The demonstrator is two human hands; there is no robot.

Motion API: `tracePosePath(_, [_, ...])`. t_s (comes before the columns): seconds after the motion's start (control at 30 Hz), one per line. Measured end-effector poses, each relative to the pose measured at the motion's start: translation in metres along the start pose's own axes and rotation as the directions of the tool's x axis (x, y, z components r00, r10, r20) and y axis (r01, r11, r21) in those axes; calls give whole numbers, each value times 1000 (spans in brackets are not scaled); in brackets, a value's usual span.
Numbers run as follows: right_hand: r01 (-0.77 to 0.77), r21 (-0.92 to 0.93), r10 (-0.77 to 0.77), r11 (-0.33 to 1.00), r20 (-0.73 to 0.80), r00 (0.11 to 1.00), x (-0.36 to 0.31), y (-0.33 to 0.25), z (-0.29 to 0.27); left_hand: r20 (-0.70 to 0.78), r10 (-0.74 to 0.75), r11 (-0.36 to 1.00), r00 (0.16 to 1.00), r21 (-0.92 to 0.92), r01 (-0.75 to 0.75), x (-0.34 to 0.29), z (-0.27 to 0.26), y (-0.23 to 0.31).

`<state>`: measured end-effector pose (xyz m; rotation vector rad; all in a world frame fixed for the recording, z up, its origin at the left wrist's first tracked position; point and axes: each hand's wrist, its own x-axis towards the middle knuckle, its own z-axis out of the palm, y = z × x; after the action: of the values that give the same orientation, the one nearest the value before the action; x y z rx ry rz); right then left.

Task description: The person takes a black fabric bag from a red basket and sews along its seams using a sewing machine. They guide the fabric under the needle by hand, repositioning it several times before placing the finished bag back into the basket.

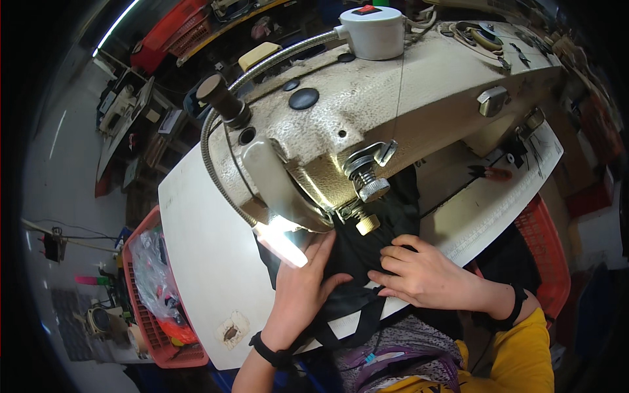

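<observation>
Watching through the head view. Two bare hands, one piece of work: a black cloth point(354, 262) on the white table point(203, 262), lying under the head of the one large sewing machine point(367, 85) and running to the near table edge, where dark strips of fabric cross it.

Left hand point(298, 291): laid flat on the cloth, fingers together and pointing forward beside the lamp point(280, 243), thumb spread wide. Its fingertips are partly hidden from me.
Right hand point(419, 275): fingers curled, tips on the cloth's right side; I cannot tell whether they pinch it. A gap of black cloth separates the hands.

Counts: wristbands two, left point(267, 350) and right point(516, 306). Metal knobs on the machine's front two, one silver point(375, 190), one brass-coloured point(368, 226). Lit lamp one. Orange-handled snips point(499, 174) one, on the table at right. Red baskets two, left point(187, 357) and right point(545, 255), one beyond each table side.

Room: widest on the left, white surface out to the curved edge; overhead it is tight, the machine head close above the left fingers.
</observation>
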<state>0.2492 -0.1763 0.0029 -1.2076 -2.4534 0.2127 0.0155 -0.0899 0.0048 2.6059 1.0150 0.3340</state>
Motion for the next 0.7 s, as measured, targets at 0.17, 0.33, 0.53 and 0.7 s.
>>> tracePosePath(0.17, [-14, -15, 14, 1000, 12, 1000, 11, 7, 2, -56, 10, 998, 998, 64, -6, 6, 1, -15])
tracePosePath(0.33, [-19, -60, 16, 998, -37, 999, 20, 14, 6, 21, -59, 997, 998, 53, 58, 17, -10, -24])
tracePosePath(0.53, [-17, -77, 8, 997, -116, 993, 33, 22, 12, -32, -87, 996, 996, 24, 88, 26, -10, -48])
tracePosePath(0.7, [-46, -61, 38, 997, -128, 991, 46, 33, 23, -40, -160, 960, 986, -240, 146, 41, -11, -65])
